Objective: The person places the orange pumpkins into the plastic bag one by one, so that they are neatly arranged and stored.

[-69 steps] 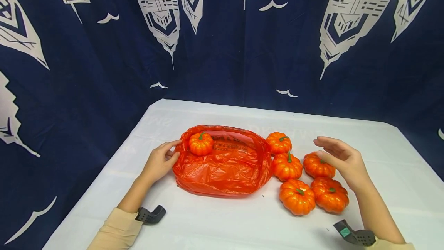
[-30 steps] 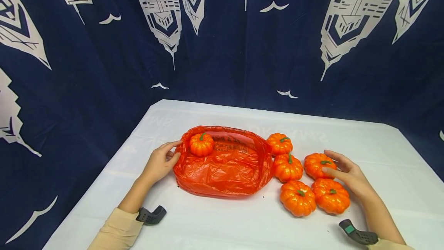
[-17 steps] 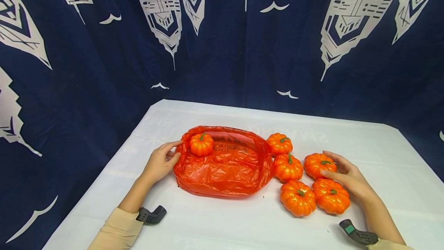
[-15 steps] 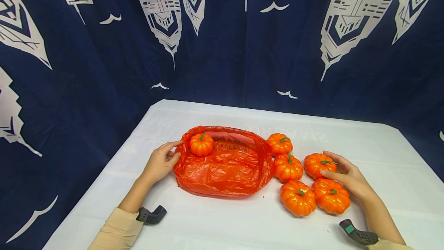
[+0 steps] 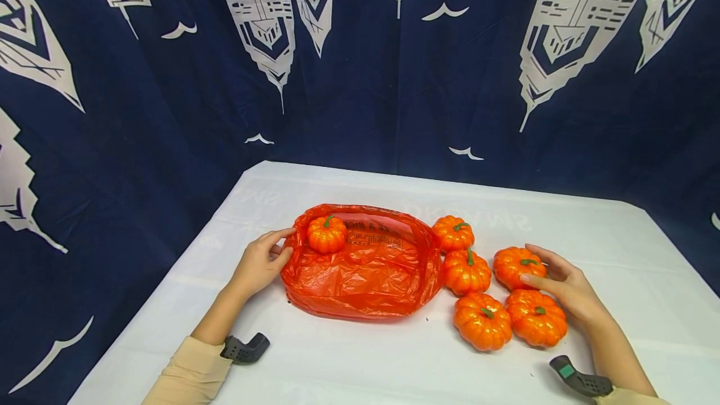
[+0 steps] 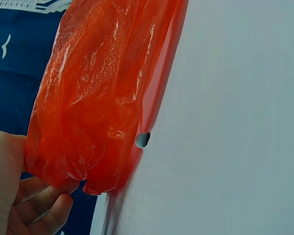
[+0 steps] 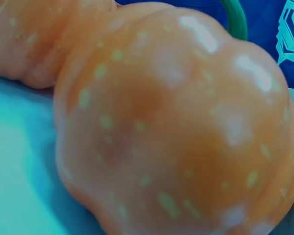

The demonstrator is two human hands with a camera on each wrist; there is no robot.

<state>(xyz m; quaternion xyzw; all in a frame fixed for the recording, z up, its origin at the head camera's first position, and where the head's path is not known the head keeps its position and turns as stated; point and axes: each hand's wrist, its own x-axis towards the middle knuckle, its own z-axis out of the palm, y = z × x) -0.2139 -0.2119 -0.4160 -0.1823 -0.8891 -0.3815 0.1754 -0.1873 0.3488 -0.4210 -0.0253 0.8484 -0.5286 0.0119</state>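
A red plastic bag (image 5: pixel 360 286) lies mouth open on the table, one small orange pumpkin (image 5: pixel 326 234) inside at its left. My left hand (image 5: pixel 260 265) pinches the bag's left rim; in the left wrist view the thumb is on one side of the film (image 6: pixel 98 98), the other fingers partly behind it. On the right, my right hand (image 5: pixel 568 283) grips the right side of a green-stemmed pumpkin (image 5: pixel 514 267), thumb in front and fingers behind. It rests among the others. A pumpkin (image 7: pixel 176 127) fills most of the right wrist view, where the hand is hidden.
Beside the bag's right edge sit two pumpkins, a rear one (image 5: pixel 452 233) and a nearer one (image 5: pixel 467 272). Two more, a left one (image 5: pixel 482 321) and a right one (image 5: pixel 536 317), sit in front of the gripped pumpkin. A dark blue printed curtain (image 5: pixel 360 92) hangs behind the white table (image 5: pixel 360 361).
My right hand has come down from above the pumpkins and closed on the right side of the rear right one. During the last second both hands have stayed nearly still; the left keeps the bag's rim.
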